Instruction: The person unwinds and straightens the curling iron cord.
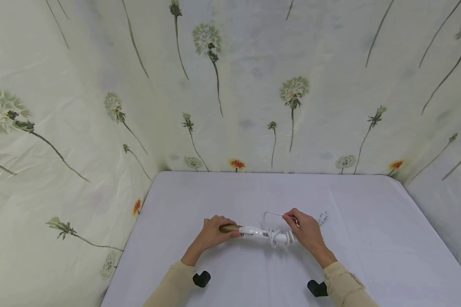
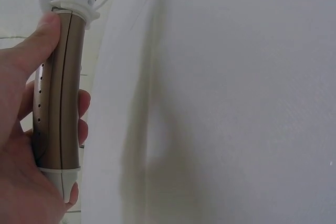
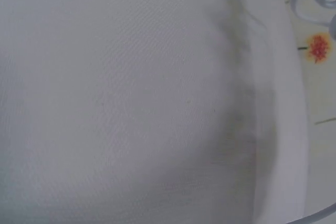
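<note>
My left hand (image 1: 215, 232) grips the brown barrel of a curling iron (image 2: 65, 93), its thumb near the white collar and fingers wrapped behind. The iron lies roughly level above the table, its white handle pointing right. A white cord (image 1: 278, 238) is wound in several loops round that handle. With thumb and fingertips, my right hand (image 1: 305, 228) pinches a stretch of the cord just above the handle's end, and a thin loop arcs up to its left. Beyond the right hand shows the white plug (image 1: 323, 218). Only cord loops (image 3: 310, 3) appear in the right wrist view, without the hand.
A white-covered table (image 1: 369, 230) spreads beneath both hands. Cloth walls (image 1: 249, 85) printed with dandelions stand behind it and at both sides. Black pieces (image 1: 202, 279) sit by each sleeve near the wrists.
</note>
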The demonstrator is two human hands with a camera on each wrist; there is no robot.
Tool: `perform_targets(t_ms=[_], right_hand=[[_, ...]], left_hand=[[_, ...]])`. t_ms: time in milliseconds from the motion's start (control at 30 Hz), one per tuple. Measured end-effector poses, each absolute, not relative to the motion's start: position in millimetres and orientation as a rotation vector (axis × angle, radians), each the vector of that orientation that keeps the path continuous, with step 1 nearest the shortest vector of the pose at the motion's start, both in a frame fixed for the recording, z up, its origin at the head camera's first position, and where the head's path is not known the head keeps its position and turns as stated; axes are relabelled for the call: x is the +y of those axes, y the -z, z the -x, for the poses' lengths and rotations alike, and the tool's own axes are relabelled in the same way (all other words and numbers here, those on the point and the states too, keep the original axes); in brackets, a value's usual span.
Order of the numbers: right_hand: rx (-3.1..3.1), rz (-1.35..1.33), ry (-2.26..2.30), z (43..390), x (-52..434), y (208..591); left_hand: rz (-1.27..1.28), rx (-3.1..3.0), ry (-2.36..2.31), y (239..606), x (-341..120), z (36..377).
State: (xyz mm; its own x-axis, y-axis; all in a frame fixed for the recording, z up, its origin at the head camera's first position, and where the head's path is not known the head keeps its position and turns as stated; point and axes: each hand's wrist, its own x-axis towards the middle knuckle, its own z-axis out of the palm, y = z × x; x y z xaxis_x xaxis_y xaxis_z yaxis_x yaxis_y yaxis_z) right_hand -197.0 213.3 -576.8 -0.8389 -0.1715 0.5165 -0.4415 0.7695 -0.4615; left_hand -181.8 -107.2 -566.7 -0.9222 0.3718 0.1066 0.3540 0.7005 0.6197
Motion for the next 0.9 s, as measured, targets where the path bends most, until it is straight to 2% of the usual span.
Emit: perform_targets(t_ms=[900], right_hand=[[-2.660, -0.590, -0.874, 187.8, 214.5, 600.1]], left_hand=[[-0.639, 2.856, -1.100, 563.1, -109.7, 185.8]])
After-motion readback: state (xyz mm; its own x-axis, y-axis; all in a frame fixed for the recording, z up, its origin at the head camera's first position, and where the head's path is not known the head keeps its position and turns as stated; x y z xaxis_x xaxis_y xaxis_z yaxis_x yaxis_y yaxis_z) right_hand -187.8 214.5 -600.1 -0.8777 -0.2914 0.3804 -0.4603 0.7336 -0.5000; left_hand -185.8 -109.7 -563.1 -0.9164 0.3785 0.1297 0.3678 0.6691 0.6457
